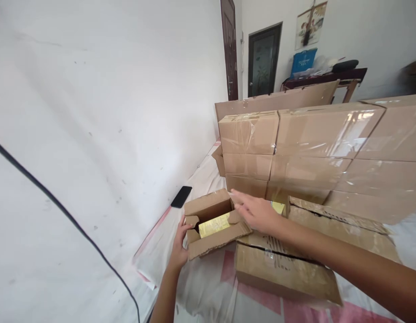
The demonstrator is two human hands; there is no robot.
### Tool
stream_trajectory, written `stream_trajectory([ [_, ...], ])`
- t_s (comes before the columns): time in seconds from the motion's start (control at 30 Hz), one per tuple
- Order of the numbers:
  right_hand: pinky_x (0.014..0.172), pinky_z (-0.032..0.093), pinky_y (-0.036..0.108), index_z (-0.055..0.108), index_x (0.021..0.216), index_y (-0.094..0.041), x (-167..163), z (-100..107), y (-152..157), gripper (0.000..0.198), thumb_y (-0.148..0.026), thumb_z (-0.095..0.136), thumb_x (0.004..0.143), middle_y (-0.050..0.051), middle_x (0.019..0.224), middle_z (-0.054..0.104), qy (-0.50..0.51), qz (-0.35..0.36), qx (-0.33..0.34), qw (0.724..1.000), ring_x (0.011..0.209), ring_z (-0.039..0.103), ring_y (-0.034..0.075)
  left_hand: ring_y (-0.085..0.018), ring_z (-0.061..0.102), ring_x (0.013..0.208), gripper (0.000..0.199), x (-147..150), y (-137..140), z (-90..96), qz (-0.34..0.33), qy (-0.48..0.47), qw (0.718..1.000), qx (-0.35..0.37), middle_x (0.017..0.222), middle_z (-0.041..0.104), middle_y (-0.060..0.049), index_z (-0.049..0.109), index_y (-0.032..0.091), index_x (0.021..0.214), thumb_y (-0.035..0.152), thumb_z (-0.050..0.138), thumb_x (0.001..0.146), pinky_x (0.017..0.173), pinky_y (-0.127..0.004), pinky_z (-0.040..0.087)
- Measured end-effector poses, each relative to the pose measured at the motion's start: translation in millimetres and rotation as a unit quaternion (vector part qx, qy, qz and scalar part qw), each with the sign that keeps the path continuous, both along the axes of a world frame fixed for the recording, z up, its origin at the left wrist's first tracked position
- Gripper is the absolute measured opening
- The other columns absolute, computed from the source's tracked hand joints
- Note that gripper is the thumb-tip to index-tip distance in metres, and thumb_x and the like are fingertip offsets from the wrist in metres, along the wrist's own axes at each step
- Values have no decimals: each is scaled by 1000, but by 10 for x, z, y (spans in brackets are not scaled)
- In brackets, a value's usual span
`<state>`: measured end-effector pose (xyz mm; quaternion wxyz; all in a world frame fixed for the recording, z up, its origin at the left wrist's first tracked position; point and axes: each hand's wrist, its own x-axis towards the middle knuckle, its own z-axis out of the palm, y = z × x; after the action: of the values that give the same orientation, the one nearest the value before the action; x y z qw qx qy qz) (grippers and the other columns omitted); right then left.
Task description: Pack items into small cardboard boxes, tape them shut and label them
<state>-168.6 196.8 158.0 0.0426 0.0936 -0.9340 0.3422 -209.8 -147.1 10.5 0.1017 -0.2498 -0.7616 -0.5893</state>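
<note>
A small cardboard box (218, 240) stands with its top flaps apart. Inside it lies a yellow printed carton (214, 225); its lower part is hidden by the box walls. My left hand (179, 242) grips the box's left end, fingers at the side flap and thumb lower down. Over the right end of the box is my right hand (257, 211), its fingers stretched out and holding nothing. Whether that hand touches the right end flap, I cannot tell. Just behind my right wrist, a bit of another yellow item (278, 207) shows.
A larger cardboard box (285, 273) with its top parted lies under my right forearm. Taped cartons (312, 134) are stacked behind. A black phone (181, 197) rests by the white wall (110, 112). A black cable (67, 217) hangs at left.
</note>
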Motion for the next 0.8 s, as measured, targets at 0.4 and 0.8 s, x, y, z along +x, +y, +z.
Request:
stream_trajectory([
  [0.4, 130, 22, 50, 51, 151, -28, -303, -215, 95, 73, -68, 58, 91, 4, 160, 46, -161, 39, -226, 960, 152, 37, 31, -41, 32, 152, 62, -83, 391, -61, -7, 9, 999, 53, 166, 30, -14, 58, 29, 128, 54, 81, 76, 116, -58, 41],
  [0.8, 116, 43, 59, 50, 146, -39, 814, 174, 709, 51, -59, 49, 100, 4, 145, 62, 36, -109, -230, 966, 135, 57, 32, -30, 53, 135, 98, -424, 645, 263, -13, -97, 984, 148, 154, 46, -9, 19, 37, 159, 39, 73, 78, 104, -43, 50],
])
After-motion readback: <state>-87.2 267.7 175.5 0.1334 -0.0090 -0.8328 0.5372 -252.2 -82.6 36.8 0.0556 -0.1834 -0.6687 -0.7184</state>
